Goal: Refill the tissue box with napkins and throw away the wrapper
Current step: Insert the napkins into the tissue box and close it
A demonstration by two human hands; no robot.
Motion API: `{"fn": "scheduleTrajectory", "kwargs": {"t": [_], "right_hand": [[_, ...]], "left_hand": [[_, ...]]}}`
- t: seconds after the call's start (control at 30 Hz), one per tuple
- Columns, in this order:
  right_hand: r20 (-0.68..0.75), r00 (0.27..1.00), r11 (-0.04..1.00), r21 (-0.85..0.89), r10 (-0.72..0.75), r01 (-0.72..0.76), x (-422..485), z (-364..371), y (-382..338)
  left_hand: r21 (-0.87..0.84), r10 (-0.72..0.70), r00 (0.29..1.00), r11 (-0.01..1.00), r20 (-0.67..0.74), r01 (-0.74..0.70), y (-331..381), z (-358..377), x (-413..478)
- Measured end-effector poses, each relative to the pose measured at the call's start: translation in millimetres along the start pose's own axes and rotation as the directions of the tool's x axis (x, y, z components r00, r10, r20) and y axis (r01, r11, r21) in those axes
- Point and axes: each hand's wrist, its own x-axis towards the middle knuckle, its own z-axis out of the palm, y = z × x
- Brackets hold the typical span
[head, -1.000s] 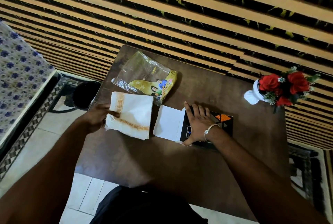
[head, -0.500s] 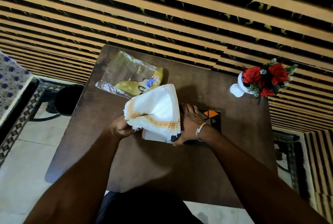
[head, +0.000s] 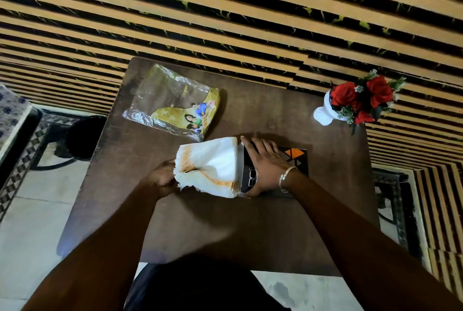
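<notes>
A thick stack of white napkins [head: 215, 165] with an orange border is pinched at its left end by my left hand [head: 160, 180]. Its right end meets the open left end of the black tissue box [head: 295, 158], which lies flat on the brown table [head: 250, 230]. My right hand [head: 265, 165] lies palm down on the box, fingers spread, pressing it to the table; it hides most of the box top. The empty clear and yellow plastic wrapper [head: 172, 105] lies on the table behind the napkins, apart from both hands.
A white vase of red artificial roses [head: 360, 100] stands at the table's back right corner. A dark round bin [head: 85, 138] sits on the floor left of the table. A striped wall runs close behind the table.
My left hand lifted the napkin stack off the table and carried it right, up to the open end of the box. My right hand stayed on the box.
</notes>
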Motion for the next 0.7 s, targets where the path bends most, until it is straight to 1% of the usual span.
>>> {"fn": "scheduleTrajectory", "kwargs": {"t": [0.03,0.07,0.1,0.13,0.2,0.23,0.33,0.4,0.5,0.53,0.63,0.7], "right_hand": [[-0.005,1.000,1.000,0.001,-0.003,0.003,-0.6,0.7,-0.1],[-0.009,1.000,1.000,0.004,-0.006,0.006,-1.3,1.6,-0.5],[-0.015,1.000,1.000,0.006,-0.011,0.011,-1.9,2.4,-1.2],[-0.019,1.000,1.000,0.006,-0.017,0.017,-2.1,3.4,-2.1],[-0.013,1.000,1.000,-0.001,-0.027,0.027,-2.0,4.7,-4.4],[-0.008,0.999,1.000,-0.005,-0.031,0.031,-1.9,5.4,-5.6],[-0.006,0.999,0.999,-0.007,-0.036,0.036,-2.2,7.1,-7.1],[-0.013,0.999,0.999,-0.002,-0.042,0.042,-3.9,6.6,-6.4],[-0.047,0.998,0.999,-0.001,-0.051,0.051,-6.9,5.4,-4.6],[-0.055,0.997,0.999,0.004,-0.047,0.048,-7.7,5.1,-3.8],[-0.045,0.999,1.000,0.018,-0.022,0.023,-9.5,2.2,-3.2],[-0.030,0.999,1.000,0.019,-0.014,0.015,-9.7,1.1,-4.0]], "left_hand": [[-0.121,-0.077,0.996,0.989,0.039,0.081,1.5,0.9,2.8],[-0.215,-0.160,0.985,0.966,-0.069,0.142,3.5,5.2,4.5],[-0.107,-0.141,0.982,0.986,-0.124,0.128,-3.4,6.4,9.7],[-0.048,-0.188,0.979,0.982,-0.076,0.184,0.6,13.2,10.1],[0.119,-0.164,0.985,0.978,-0.058,0.170,10.5,21.9,10.4],[0.148,-0.152,0.986,0.976,-0.072,0.161,13.1,22.2,10.6],[0.149,-0.120,0.991,0.981,-0.060,0.128,17.8,25.9,10.0],[0.096,-0.150,0.984,0.983,-0.094,0.159,12.4,25.3,8.6],[-0.018,-0.217,0.955,0.976,-0.204,0.218,5.3,23.7,8.0],[-0.068,-0.243,0.945,0.970,-0.220,0.234,4.2,24.2,8.5],[-0.237,-0.379,0.889,0.916,-0.255,0.323,4.4,28.4,7.5],[-0.278,-0.409,0.870,0.900,-0.276,0.336,1.9,32.5,8.0]]}}
